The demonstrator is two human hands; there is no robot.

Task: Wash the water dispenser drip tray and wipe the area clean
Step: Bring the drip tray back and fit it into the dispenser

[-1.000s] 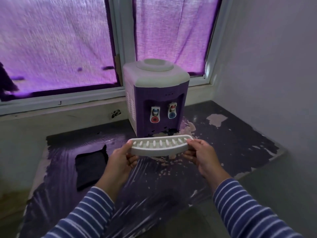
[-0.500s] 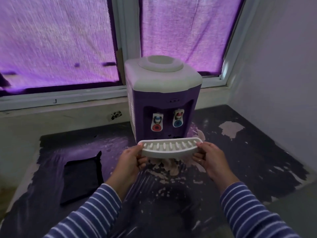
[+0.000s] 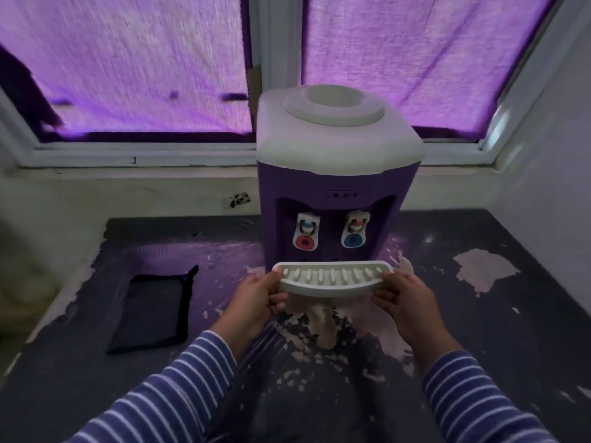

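A white slotted drip tray (image 3: 332, 279) is held level right in front of the base of a purple and white water dispenser (image 3: 335, 187), just under its red and blue taps. My left hand (image 3: 259, 302) grips the tray's left end. My right hand (image 3: 406, 305) grips its right end. The tray's back edge is close to the dispenser's foot; whether it touches is unclear.
A dark folded cloth (image 3: 153, 311) lies on the counter to the left. The dark counter top (image 3: 511, 314) has peeling pale patches. A window sill (image 3: 144, 155) with purple curtains runs behind, and a white wall (image 3: 559, 155) closes the right side.
Both hands have carried the tray forward toward the dispenser's base, and the view has come closer to the dispenser.
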